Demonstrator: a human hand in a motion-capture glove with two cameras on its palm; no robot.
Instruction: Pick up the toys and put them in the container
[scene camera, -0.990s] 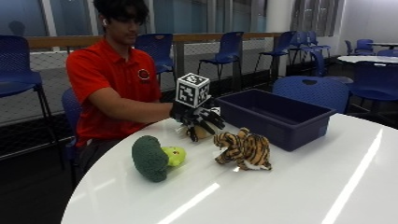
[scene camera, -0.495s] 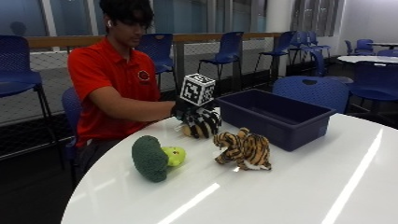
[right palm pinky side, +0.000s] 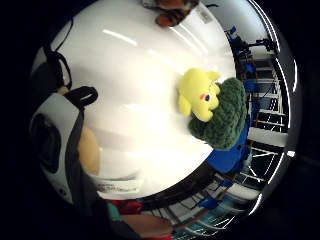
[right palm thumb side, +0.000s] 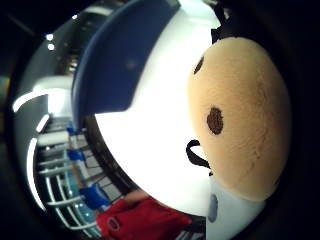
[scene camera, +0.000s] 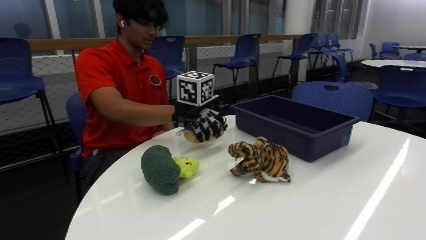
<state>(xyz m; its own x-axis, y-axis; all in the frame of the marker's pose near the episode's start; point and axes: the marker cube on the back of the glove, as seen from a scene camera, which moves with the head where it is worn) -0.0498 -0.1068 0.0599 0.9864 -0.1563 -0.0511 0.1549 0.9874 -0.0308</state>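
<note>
**First toy in hand, bin next**

My gloved right hand (scene camera: 203, 122) has its fingers (scene camera: 212, 128) curled round a tan plush toy (right palm thumb side: 240, 120), raised just off the desk (scene camera: 319, 200). To do this well I should, I judge, carry it level across to the blue container (scene camera: 293, 125) at my side and let go only once over its opening. The tiger (scene camera: 259, 160) and the green-and-yellow plush (scene camera: 168, 169) lie on the desk, apart from my fingers.
</note>
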